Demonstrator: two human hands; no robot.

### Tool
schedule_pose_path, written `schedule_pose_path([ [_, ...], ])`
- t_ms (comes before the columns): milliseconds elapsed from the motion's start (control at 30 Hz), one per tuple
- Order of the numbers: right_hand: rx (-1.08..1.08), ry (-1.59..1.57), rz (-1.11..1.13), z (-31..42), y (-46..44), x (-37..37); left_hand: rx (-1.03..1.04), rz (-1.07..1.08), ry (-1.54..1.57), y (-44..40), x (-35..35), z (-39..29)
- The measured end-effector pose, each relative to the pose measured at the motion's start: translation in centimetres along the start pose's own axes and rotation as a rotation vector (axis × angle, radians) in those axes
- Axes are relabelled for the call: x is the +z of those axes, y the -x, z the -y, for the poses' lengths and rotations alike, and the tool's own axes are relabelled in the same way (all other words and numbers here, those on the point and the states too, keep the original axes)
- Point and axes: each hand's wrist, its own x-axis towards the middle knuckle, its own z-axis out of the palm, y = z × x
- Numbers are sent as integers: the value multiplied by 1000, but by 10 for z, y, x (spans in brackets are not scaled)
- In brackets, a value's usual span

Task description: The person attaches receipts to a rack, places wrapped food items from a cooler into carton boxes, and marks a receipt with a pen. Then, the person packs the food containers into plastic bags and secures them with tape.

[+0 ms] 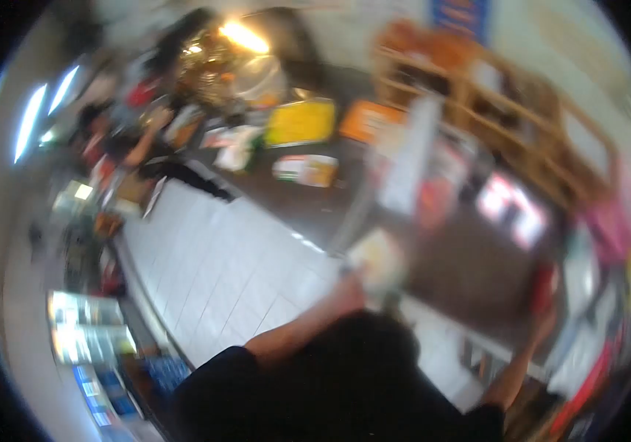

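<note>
The whole view is smeared by motion. My left hand [351, 291] is in front of my body at the counter's near edge, closed on a whitish, roundish thing [378, 258] with a yellowish middle; its kind is too blurred to make out. Out to the right, my right hand [544, 324] is at the right end of the counter. A narrow red thing [544, 289] is right at its fingers. Blur hides whether those fingers grip it or only touch it.
The dark counter [448, 272] carries a yellow tray [299, 122], an orange box [371, 121], a lit screen [513, 210] and a tall whitish thing [411, 155]. Wooden shelving [507, 110] stands behind. At the left are another person's arm [142, 147] and a glass-fronted case [91, 328].
</note>
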Motion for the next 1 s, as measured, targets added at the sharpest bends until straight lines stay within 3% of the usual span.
schedule_pose_path([
  [133, 161, 44, -50, 12, -9, 48, 99, -203, -128, 12, 34, -6],
  [200, 209, 38, -55, 22, -9, 64, 85, -282, -355, 21, 40, -14],
  [333, 277, -13, -73, 39, -7, 81, 77, -134, -219, 8, 3, -13],
  [400, 301, -35, -85, 42, -6, 88, -4, 45, -36, 7, -4, -12],
  [533, 336, -80, -104, 43, 1, 93, 81, 83, -119, 4, -16, -10],
  [633, 369, -105, -115, 41, 16, 92, -19, 122, 26, 8, -20, -22],
  [833, 409, -196, -160, 34, 31, 93, -43, 120, -15, 2, -7, -32],
  [867, 412, -211, -173, 34, 37, 93, 38, 139, -79, 18, 23, -35],
  [900, 425, -224, -197, 38, 46, 95, -44, 279, 55, 12, 7, -35],
  [933, 442, -221, -218, 41, 55, 96, -45, 102, 11, 23, 29, -41],
  [1000, 491, -231, -267, 51, 69, 100, -71, 73, 18, 14, 16, -43],
])
